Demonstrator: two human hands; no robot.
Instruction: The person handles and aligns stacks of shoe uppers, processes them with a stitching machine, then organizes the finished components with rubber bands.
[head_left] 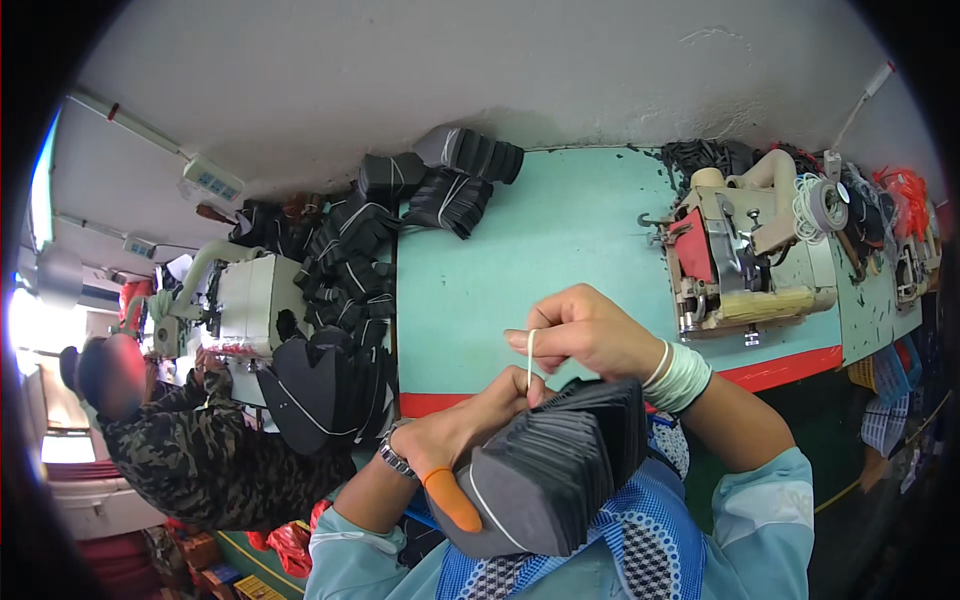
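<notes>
A thick stack of dark grey curved, flat pieces (530, 490) stands on edge against my front, above my lap. My left hand (462, 428) grips it from the left, an orange finger cover (452, 500) on its thumb pressing the near face. Above the stack, my right hand (590, 335) pinches a white elastic band (530, 358) and pulls it up taut beside the left fingertips. The band also crosses the stack's near face; its far course is hidden. More white bands (680, 380) circle my right wrist.
A green table (530, 260) with a red front edge lies ahead. On its right stands a sewing machine (750, 250). Banded bundles of dark pieces (450, 200) are piled at the left. A co-worker in camouflage (220, 450) sits by another machine (255, 300).
</notes>
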